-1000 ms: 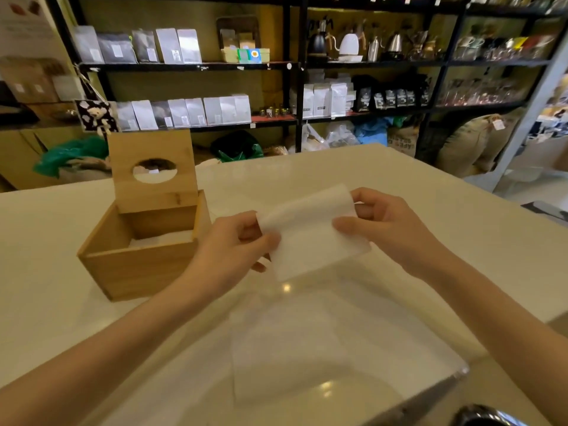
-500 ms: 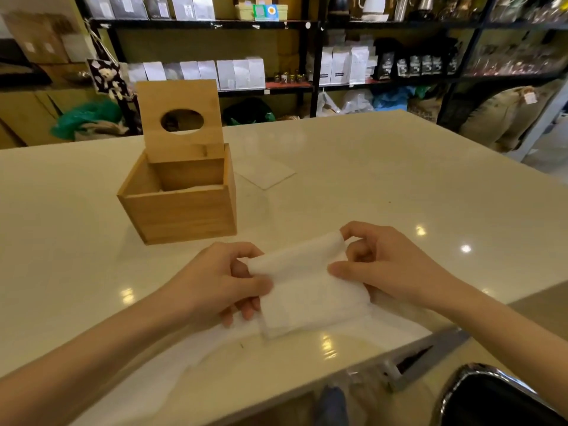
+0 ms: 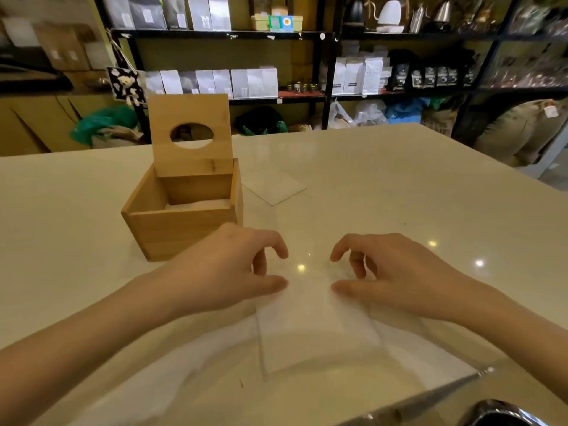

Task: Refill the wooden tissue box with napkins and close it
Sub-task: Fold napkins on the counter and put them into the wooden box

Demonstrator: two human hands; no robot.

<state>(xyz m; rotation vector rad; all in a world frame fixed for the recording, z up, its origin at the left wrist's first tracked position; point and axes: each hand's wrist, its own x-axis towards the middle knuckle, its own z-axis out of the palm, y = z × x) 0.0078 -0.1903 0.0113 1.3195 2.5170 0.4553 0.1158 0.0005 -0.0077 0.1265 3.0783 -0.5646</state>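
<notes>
The pale glossy desk (image 3: 399, 186) fills most of the view, with dark shelving (image 3: 330, 72) of bags and kettles behind it. On the desk, just ahead of the left hand's grip and to its left, stands the wooden tissue box (image 3: 181, 219). Its hinged lid (image 3: 190, 135), with an oval opening, is tipped upright at the far wall, and a low stack of white napkins (image 3: 199, 206) shows inside. A flat napkin (image 3: 310, 327) lies spread on the desk directly under and behind both grips, its near edge toward the person. A second flat sheet (image 3: 273, 187) lies well ahead of the grips, just right of the box.

The left hand (image 3: 227, 272) hovers palm down over the napkin's left edge, its grip wide, thumb and curled fingers apart and holding nothing. The right hand (image 3: 390, 275) mirrors it over the right edge, its grip likewise wide and empty. Whether the thumb tips touch the napkin cannot be told.
</notes>
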